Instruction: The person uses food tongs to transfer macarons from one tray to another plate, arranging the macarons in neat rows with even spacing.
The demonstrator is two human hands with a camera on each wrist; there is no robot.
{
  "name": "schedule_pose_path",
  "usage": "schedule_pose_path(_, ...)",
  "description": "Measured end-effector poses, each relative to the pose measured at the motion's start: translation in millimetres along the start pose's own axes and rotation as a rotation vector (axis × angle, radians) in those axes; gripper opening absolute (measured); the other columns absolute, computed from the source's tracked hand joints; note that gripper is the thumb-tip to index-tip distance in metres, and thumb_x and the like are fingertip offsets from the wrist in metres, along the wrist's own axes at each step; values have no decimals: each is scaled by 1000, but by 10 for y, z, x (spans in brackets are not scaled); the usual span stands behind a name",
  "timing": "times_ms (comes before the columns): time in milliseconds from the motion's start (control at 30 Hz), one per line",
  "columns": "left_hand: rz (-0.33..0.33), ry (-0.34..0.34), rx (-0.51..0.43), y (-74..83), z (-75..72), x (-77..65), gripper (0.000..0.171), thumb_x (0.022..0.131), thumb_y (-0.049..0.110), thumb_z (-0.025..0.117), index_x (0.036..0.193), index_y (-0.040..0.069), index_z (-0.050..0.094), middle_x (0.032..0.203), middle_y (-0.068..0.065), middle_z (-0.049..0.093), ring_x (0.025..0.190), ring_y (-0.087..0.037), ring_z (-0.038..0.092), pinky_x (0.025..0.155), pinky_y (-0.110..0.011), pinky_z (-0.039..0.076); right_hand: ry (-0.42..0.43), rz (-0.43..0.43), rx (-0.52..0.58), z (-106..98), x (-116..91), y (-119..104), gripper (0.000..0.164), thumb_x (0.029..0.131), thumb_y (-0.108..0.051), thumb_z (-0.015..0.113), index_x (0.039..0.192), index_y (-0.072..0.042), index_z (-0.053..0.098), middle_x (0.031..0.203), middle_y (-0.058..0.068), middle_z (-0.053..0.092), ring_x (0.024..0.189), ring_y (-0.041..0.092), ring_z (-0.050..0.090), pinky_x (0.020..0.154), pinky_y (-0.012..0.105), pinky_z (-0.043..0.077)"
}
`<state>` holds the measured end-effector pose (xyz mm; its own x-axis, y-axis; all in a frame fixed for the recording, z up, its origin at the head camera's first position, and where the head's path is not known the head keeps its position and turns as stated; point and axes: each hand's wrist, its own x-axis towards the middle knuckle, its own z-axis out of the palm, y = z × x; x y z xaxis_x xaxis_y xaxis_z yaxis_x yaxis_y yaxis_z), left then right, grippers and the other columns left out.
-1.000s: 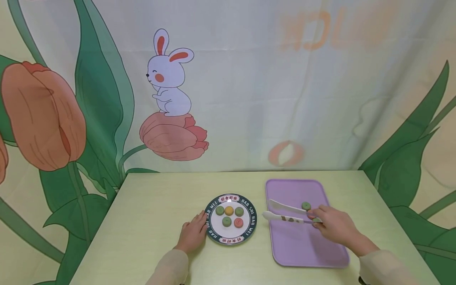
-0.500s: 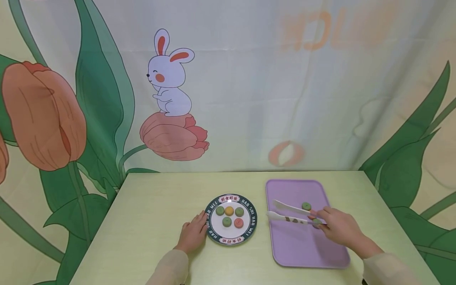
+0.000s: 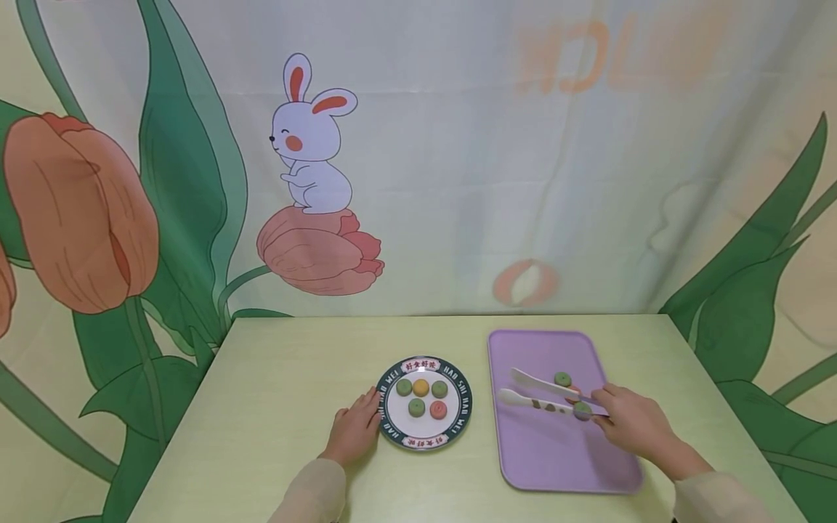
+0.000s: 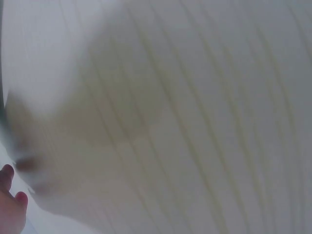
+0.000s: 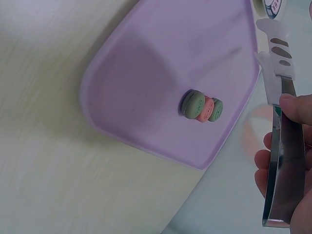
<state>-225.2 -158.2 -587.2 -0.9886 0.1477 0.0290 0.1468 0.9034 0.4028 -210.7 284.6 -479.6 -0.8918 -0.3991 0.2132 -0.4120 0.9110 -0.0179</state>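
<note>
My right hand (image 3: 634, 425) grips a pair of tongs (image 3: 538, 402) over the purple tray (image 3: 549, 461); thumb and fingers press its metal arms (image 5: 287, 165) from both sides. The white tips point left, apart, with nothing between them. Beneath the tongs, a green macaron (image 5: 195, 104), a pink macaron (image 5: 206, 108) and another green macaron (image 5: 216, 110) stand in a row on the tray. My left hand (image 3: 355, 428) rests on the table, its extended fingers touching the left rim of a round plate (image 3: 463, 403). Several green, yellow and pink macarons (image 3: 421, 388) lie on that plate.
The pale table (image 3: 281, 378) ends at a curtain (image 3: 445, 181) printed with a rabbit and tulips. The tray's raised left edge (image 3: 495, 428) stands a short gap right of the plate. In the left wrist view, pale lined fabric or surface fills nearly everything.
My right hand and the tongs have moved a little to the right over the tray, so the near green macaron shows more. My left hand, the plate and the macarons have not moved.
</note>
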Motion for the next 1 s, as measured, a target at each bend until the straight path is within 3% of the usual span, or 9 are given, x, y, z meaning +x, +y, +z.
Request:
schedule_pose_path(333, -6, -7, 3, 25, -27, -13, 45, 91, 23, 44, 131, 4, 42, 139, -10, 37, 126, -31, 37, 95, -52, 30, -34, 40, 10, 20, -55, 75, 18, 70, -20, 70, 80, -14, 56, 68, -7, 47, 55, 6, 36, 44, 21, 29)
schedule_pose_path(767, -15, -15, -9, 17, -2, 2, 45, 91, 24, 44, 132, 5, 40, 140, -10, 36, 127, -30, 36, 96, -52, 29, -98, 99, 10, -9, -89, 152, 24, 72, -20, 68, 92, -7, 61, 77, -2, 55, 61, 7, 45, 46, 24, 35)
schedule_pose_path(1000, -13, -10, -6, -6, 0, 7, 45, 91, 25, 43, 132, 5, 41, 140, -10, 36, 127, -30, 36, 96, -51, 29, -89, 125, 20, -24, -127, 212, 23, 72, -19, 67, 90, -7, 61, 76, -1, 55, 60, 8, 45, 45, 25, 35)
